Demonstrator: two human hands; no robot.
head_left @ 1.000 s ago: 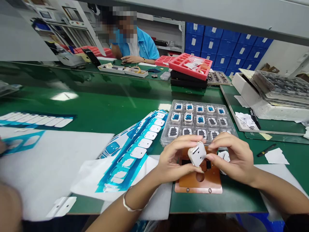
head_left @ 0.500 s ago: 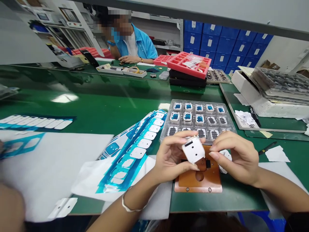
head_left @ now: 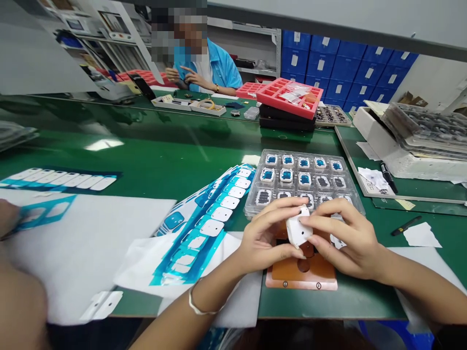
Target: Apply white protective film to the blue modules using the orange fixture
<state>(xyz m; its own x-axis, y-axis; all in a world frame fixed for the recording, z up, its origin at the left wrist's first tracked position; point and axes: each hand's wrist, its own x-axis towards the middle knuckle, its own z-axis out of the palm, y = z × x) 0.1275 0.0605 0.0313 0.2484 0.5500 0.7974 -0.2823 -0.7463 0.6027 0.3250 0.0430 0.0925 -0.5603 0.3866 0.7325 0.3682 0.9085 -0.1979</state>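
My left hand holds a small white square case with rounded corners and small dark holes in its face, its thumb below and fingers above. My right hand is closed on the case's right side, with fingertips over part of its face. Under both hands lies an orange-brown fixture plate with a round hole and screws. Just behind them, a clear plastic tray carries rows of similar white cases, several with blue film on them. My fingers partly hide the tray's front row.
Blue-and-white adhesive sheets lie left of my hands. Farther left, a nearby person's hand is by a blue film strip. A knife-like black tool and paper scrap lie right. A co-worker in blue sits opposite.
My right hand has moved left onto the white case, its fingertips now covering part of the face. The case has turned in my left hand. The co-worker opposite has raised a hand off the table.
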